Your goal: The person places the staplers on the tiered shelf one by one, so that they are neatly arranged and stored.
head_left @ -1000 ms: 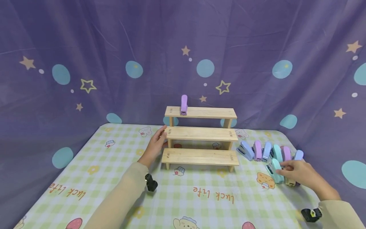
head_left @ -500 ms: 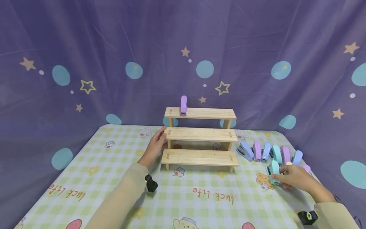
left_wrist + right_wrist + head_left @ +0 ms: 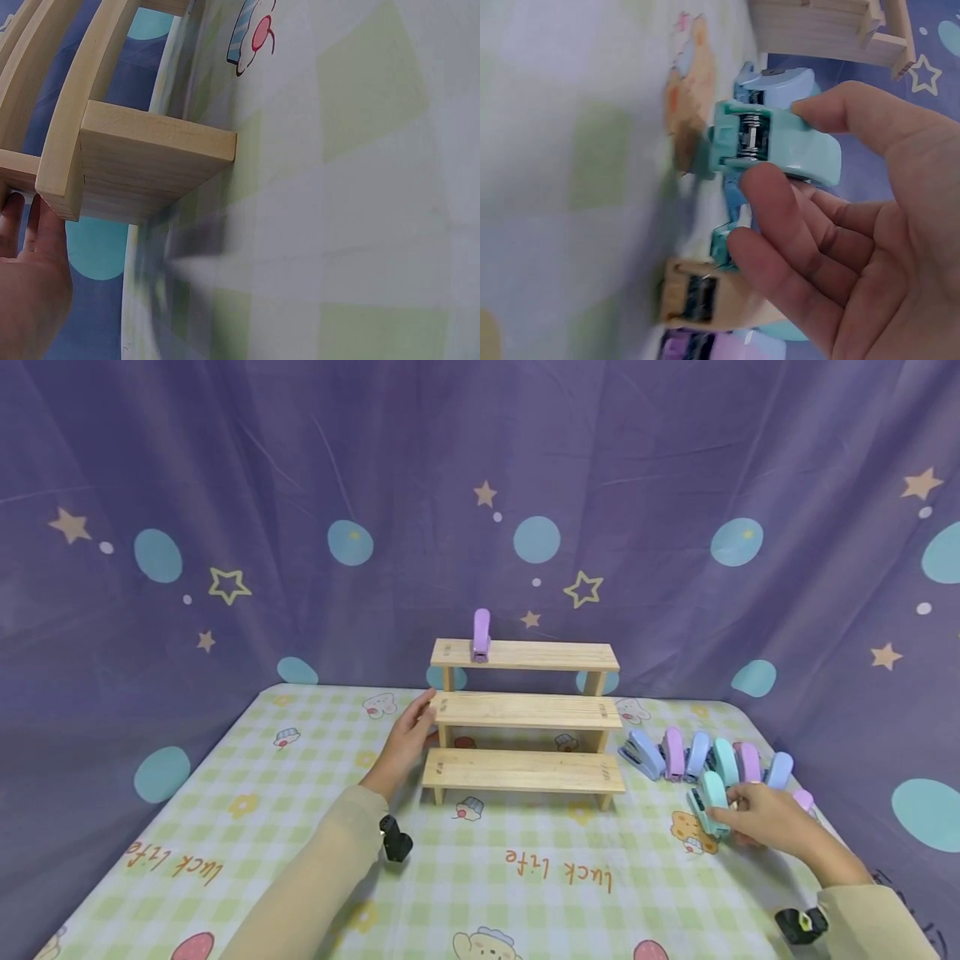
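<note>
My right hand [image 3: 776,817] pinches a mint-green stapler [image 3: 712,802] between thumb and fingers, at the front of the stapler group on the right. In the right wrist view, the held stapler [image 3: 787,142] shows its metal spring, with the thumb on one side and fingertips on the other. My left hand [image 3: 405,743] touches the left end of a three-tier wooden shelf [image 3: 525,770] at its middle board. Its fingers [image 3: 51,229] look fairly straight against the wood in the left wrist view. A purple stapler [image 3: 482,637] stands on the top board, left of centre.
Blue, purple and green staplers, including a blue stapler [image 3: 643,755] and a purple stapler [image 3: 673,753], stand in a row right of the shelf. A tan stapler [image 3: 705,296] shows below the right fingers. A checked cloth [image 3: 300,860] covers the table; a purple curtain [image 3: 637,460] hangs behind.
My right hand has shifted slightly left with the mint-green stapler, away from the staplers beside it. The left hand and the shelf hold their places.
</note>
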`<state>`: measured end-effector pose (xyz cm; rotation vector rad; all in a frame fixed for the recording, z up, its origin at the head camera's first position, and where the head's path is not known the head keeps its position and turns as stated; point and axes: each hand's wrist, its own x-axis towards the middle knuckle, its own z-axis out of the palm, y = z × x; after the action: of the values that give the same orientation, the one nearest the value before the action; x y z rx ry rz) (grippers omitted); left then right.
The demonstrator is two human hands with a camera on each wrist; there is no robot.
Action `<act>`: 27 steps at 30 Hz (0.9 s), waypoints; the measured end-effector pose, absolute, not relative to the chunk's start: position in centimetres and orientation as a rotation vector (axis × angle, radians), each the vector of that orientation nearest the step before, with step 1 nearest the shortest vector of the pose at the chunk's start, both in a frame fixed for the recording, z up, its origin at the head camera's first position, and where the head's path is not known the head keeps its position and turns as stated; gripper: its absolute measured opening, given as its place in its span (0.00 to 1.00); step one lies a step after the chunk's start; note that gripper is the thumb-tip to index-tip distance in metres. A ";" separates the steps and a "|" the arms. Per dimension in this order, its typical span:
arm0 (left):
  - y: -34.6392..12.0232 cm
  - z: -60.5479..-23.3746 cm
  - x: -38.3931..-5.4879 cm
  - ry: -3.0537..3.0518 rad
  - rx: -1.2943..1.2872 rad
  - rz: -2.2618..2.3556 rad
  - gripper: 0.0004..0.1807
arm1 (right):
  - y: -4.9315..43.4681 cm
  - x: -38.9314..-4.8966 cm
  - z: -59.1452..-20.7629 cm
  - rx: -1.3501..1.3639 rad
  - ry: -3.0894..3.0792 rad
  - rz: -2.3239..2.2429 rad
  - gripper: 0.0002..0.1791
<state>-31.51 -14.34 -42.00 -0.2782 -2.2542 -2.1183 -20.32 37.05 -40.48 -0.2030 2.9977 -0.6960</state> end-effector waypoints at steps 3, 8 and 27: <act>-14.3 -42.0 -31.6 -2.250 -0.278 -2.123 0.29 | 36.6 -20.5 -39.6 -0.230 3.020 -0.702 0.19; -14.2 -42.0 -31.7 -2.241 -0.263 -2.124 0.28 | 35.2 -21.2 -37.7 -0.280 3.073 -0.768 0.19; -14.2 -42.0 -31.5 -2.233 -0.268 -2.120 0.28 | 26.0 -26.9 -32.1 -0.498 3.114 -1.085 0.21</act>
<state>-31.53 -14.21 -41.98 -0.2681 -2.2332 -2.1203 -26.87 26.03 -32.13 -0.4978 3.1138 -1.0853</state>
